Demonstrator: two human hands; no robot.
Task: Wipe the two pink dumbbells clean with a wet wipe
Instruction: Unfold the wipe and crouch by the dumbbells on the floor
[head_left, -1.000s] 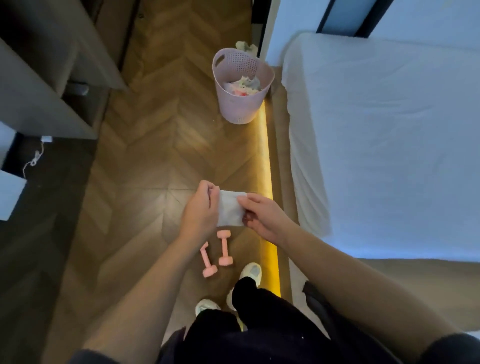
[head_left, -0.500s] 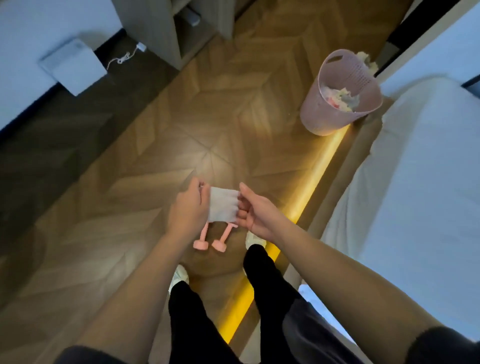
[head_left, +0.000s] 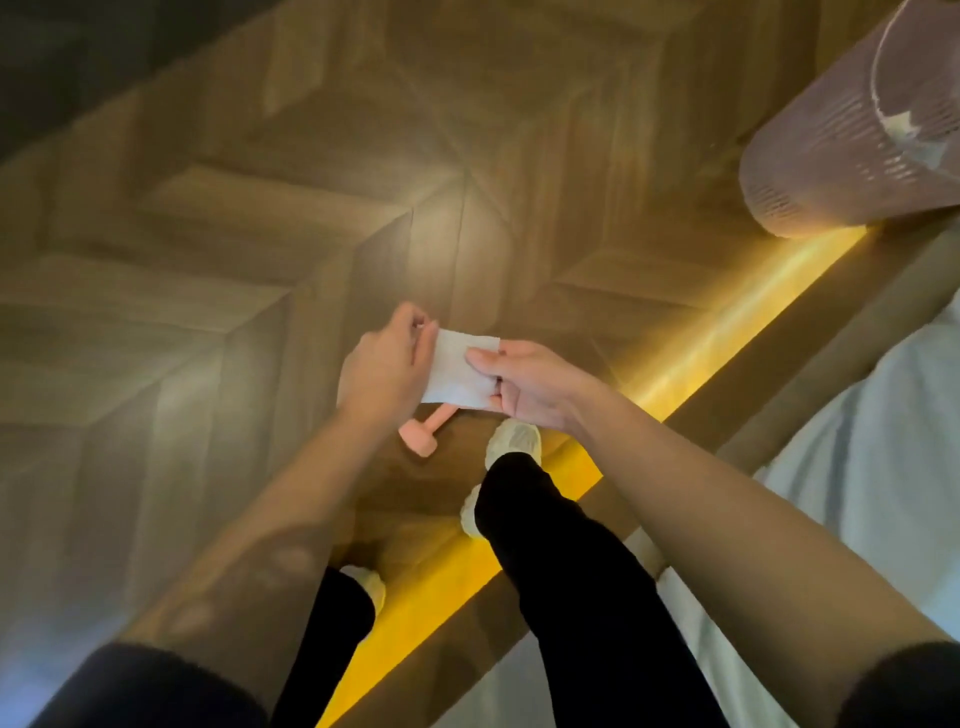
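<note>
White and folded flat, the wet wipe (head_left: 457, 375) is being held in the air between both hands, above the wooden floor (head_left: 260, 291). The left hand (head_left: 384, 374) is pinching its left edge with curled fingers, and the right hand (head_left: 524, 391) is pinching the right edge between thumb and fingers, so the sheet is looking ready to be opened out. No wiping is happening yet.

One pink dumbbell (head_left: 423, 437) is lying on the floor directly below the hands, just beside the toe of the white shoe (head_left: 514, 441); only one end and a bit of handle are showing. The second one is hidden, probably behind the left hand or the wipe, and I cannot tell where it is lying.

Several things are looking risky from here. Pulling the two edges apart too hard could tear the wipe or slip it out of one pinch onto the floor. The dumbbell is sitting close enough to the foot that a step could nudge it, and it may roll on the smooth boards. The pink basket (head_left: 831, 156) is standing well apart, by the bed (head_left: 883, 441).
</note>
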